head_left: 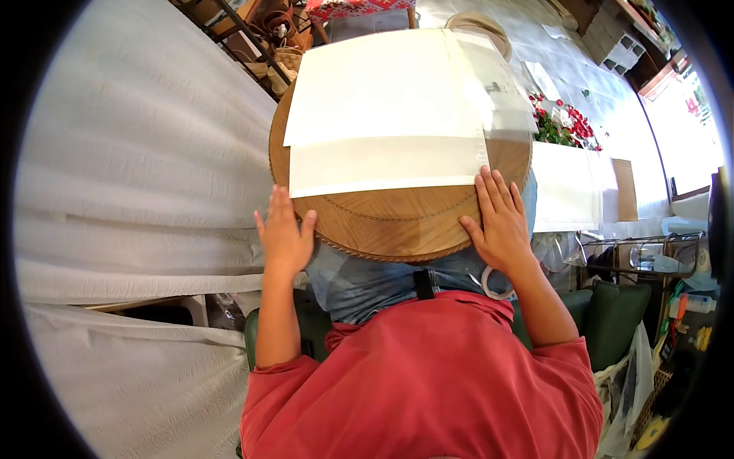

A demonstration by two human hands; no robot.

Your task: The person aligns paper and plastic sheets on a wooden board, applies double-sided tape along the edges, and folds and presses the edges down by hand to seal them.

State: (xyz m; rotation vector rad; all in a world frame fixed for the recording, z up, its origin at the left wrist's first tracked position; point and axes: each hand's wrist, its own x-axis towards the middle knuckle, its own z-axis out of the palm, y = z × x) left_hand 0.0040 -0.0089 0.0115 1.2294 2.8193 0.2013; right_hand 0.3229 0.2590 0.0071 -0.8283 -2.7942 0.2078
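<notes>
In front of me is a round wooden table [390, 226] with a carved rim. Large white sheets [382, 92] lie overlapping on it, and a more see-through sheet [501, 88] sticks out at the right. My left hand [284, 233] lies flat at the table's left edge, fingers stretched out near the sheets' lower left corner. On the right, my right hand [501, 222] rests flat on the wood, its fingertips by the lower right corner of the sheets. Neither hand holds anything.
White cloth [138, 168] hangs along the left. Red and white flowers [566, 124] stand to the right, above a white-covered surface [567, 187]. A wire rack [642, 256] is at the right. A roll of tape [497, 284] lies by my right wrist. Shelves with baskets [287, 57] stand at the far left.
</notes>
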